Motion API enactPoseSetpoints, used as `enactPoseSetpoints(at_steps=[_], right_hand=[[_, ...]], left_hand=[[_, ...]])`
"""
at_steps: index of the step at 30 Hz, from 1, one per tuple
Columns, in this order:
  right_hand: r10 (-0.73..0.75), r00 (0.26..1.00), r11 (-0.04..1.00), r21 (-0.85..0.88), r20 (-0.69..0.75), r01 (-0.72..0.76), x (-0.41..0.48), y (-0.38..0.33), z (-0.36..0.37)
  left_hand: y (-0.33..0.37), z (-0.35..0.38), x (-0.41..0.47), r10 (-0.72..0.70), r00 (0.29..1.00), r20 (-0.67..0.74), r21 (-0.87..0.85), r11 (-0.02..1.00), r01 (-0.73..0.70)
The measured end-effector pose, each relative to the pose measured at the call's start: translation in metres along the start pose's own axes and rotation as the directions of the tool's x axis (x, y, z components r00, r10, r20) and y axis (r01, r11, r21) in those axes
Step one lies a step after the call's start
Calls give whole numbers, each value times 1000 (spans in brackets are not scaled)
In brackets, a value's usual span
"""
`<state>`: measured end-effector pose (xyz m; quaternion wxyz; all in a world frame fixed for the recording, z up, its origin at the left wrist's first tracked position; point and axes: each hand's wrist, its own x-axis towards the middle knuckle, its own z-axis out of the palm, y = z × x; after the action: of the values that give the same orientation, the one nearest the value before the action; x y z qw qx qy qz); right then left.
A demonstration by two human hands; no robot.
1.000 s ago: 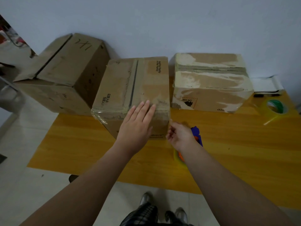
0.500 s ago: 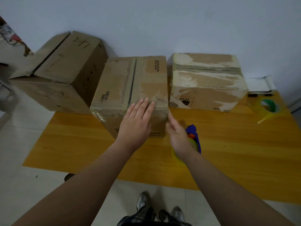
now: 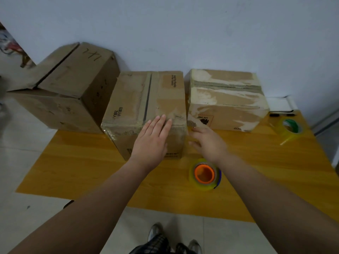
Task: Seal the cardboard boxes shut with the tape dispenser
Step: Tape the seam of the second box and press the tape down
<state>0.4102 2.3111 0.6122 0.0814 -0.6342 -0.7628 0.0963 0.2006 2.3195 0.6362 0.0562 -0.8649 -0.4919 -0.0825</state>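
Three cardboard boxes stand in a row against the wall. The middle box (image 3: 139,99) sits on the wooden table (image 3: 91,167), its top flaps down with a dark seam along the middle. My left hand (image 3: 152,140) presses flat on its near top edge, fingers straight. My right hand (image 3: 207,142) hovers with fingers spread beside the box's right front corner, holding nothing. The tape dispenser (image 3: 205,174), with an orange core, a clear tape roll and a blue frame, lies on the table just below my right wrist.
A larger box (image 3: 73,85) stands at the left beyond the table edge, one flap raised. A worn box (image 3: 225,99) with torn tape marks sits at the right. A spare tape roll (image 3: 290,128) with a green core and a black pen (image 3: 281,114) lie far right.
My right hand has let go of the tape dispenser and moved up and forward to the box's right corner. The dispenser now lies uncovered on the table. My left hand stays on the box.
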Motion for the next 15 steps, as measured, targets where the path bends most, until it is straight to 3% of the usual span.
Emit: enactPoseSetpoints(at_steps=[2, 7, 15], right_hand=[[-7, 998, 999, -41, -55, 5, 13, -3, -10], [19, 999, 995, -98, -29, -22, 31, -15, -10], [173, 985, 957, 233, 7, -170, 39, -15, -26]], left_hand=[[0, 0, 0, 4, 1000, -1, -14, 1000, -4], [-4, 1, -1, 24, 1000, -15, -22, 999, -24], [-9, 6, -1, 51, 999, -18, -22, 998, -52]])
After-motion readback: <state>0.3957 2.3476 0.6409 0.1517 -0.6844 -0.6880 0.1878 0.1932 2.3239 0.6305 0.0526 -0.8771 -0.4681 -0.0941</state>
